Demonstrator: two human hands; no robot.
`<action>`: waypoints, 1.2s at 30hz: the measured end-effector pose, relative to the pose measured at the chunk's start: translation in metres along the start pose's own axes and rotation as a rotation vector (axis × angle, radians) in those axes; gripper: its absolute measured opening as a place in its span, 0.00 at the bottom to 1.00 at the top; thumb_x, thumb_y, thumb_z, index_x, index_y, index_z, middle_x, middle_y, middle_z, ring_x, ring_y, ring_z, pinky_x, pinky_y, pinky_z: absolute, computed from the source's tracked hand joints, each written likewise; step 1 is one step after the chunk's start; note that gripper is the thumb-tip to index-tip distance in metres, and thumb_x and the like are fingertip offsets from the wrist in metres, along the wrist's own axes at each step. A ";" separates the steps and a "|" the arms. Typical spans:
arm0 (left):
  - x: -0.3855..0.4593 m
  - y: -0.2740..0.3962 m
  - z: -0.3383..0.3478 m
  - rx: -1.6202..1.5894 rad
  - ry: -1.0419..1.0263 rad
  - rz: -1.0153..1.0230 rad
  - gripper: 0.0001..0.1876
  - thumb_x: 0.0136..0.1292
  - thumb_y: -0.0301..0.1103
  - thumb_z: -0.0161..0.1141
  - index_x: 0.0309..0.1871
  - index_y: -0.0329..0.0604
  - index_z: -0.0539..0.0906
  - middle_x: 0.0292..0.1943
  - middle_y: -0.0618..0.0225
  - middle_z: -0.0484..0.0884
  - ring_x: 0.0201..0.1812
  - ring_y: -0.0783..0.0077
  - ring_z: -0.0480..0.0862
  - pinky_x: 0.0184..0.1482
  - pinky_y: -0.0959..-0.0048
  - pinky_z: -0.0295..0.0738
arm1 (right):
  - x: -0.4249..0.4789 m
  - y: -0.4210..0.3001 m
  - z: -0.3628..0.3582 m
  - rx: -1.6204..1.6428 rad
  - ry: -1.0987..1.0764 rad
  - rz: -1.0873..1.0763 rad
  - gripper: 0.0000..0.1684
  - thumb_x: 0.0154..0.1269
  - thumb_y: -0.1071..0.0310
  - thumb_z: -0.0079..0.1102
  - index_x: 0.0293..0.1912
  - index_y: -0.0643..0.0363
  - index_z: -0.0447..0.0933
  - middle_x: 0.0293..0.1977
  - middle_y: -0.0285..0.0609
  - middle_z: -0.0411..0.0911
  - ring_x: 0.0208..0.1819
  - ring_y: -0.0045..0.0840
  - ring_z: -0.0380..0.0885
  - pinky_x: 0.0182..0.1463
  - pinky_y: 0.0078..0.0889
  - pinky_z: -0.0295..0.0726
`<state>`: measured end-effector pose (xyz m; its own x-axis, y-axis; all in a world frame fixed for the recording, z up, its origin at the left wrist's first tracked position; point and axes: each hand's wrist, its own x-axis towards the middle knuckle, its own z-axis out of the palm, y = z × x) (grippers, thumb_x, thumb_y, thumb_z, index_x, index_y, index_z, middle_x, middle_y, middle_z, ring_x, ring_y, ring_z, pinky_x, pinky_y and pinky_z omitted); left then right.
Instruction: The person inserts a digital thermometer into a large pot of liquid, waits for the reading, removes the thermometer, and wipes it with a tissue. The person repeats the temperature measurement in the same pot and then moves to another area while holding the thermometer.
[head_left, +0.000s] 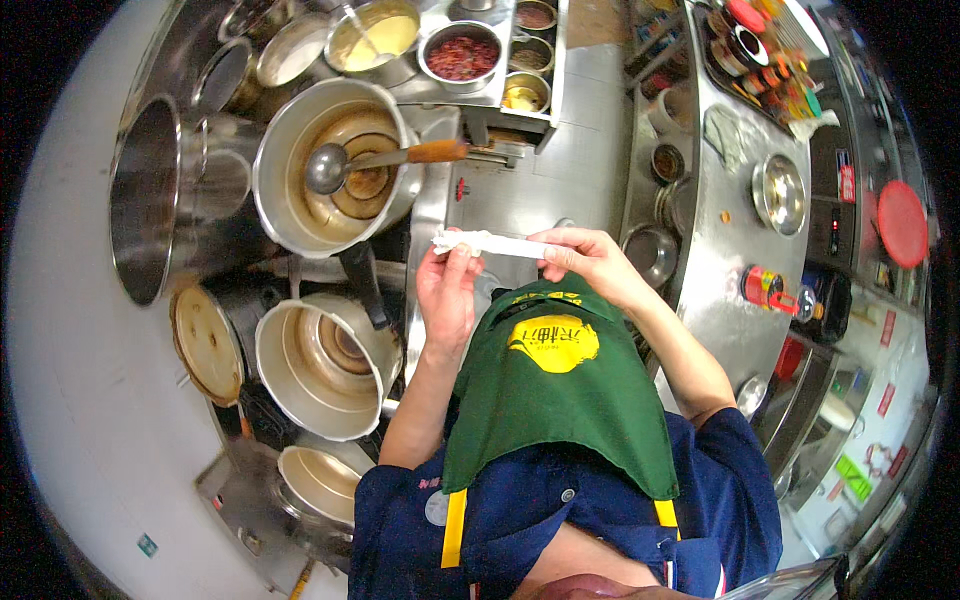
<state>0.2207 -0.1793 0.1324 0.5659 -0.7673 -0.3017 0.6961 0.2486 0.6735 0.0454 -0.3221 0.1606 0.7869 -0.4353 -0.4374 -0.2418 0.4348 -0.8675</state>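
Both hands are raised over the front of a green apron (555, 412). Between them stretches a narrow strip of white material (510, 246), cloth or paper. My left hand (448, 300) pinches its bunched, crumpled end between thumb and fingers. The smoother, flatter end lies in my right hand (589, 259), under the thumb. To the left of the hands, a large aluminium pot (274, 169) with a black handle stands at the stove. A ladle (328, 169) with a wooden handle lies across its mouth. Nearer to me is a similar aluminium pot (281, 375).
A tall steel stockpot (142, 202) stands far left. Ahead are a pot of dark red pieces (461, 60) and a pot of yellow contents (379, 41). The right-hand steel counter (720, 300) bears a metal bowl (778, 195), a cloth (724, 136) and a red-labelled jar (761, 286).
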 end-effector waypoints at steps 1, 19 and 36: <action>0.005 -0.004 0.006 -0.017 -0.011 -0.022 0.09 0.72 0.25 0.57 0.53 0.37 0.78 0.40 0.67 0.81 0.36 0.79 0.76 0.41 0.75 0.74 | -0.009 0.001 -0.003 -0.025 0.063 -0.140 0.17 0.72 0.67 0.59 0.56 0.66 0.79 0.41 0.39 0.80 0.40 0.18 0.79 0.48 0.21 0.78; 0.160 -0.083 0.206 0.205 -0.136 0.129 0.04 0.72 0.25 0.57 0.46 0.37 0.80 0.38 0.68 0.84 0.33 0.81 0.79 0.37 0.79 0.75 | -0.062 -0.026 -0.226 0.449 0.302 -0.059 0.20 0.75 0.55 0.53 0.51 0.61 0.80 0.30 0.32 0.80 0.27 0.12 0.76 0.34 0.18 0.75; 0.304 -0.197 0.333 0.218 -0.363 -0.379 0.08 0.72 0.28 0.59 0.50 0.37 0.80 0.39 0.71 0.81 0.38 0.78 0.79 0.46 0.75 0.77 | 0.042 -0.097 -0.344 0.136 0.725 -0.286 0.17 0.72 0.66 0.58 0.57 0.62 0.79 0.39 0.38 0.83 0.38 0.17 0.79 0.43 0.22 0.79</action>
<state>0.1084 -0.6584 0.1328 0.0796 -0.9426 -0.3242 0.6919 -0.1819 0.6987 -0.0936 -0.6536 0.1450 0.2308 -0.9294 -0.2880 0.0226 0.3010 -0.9533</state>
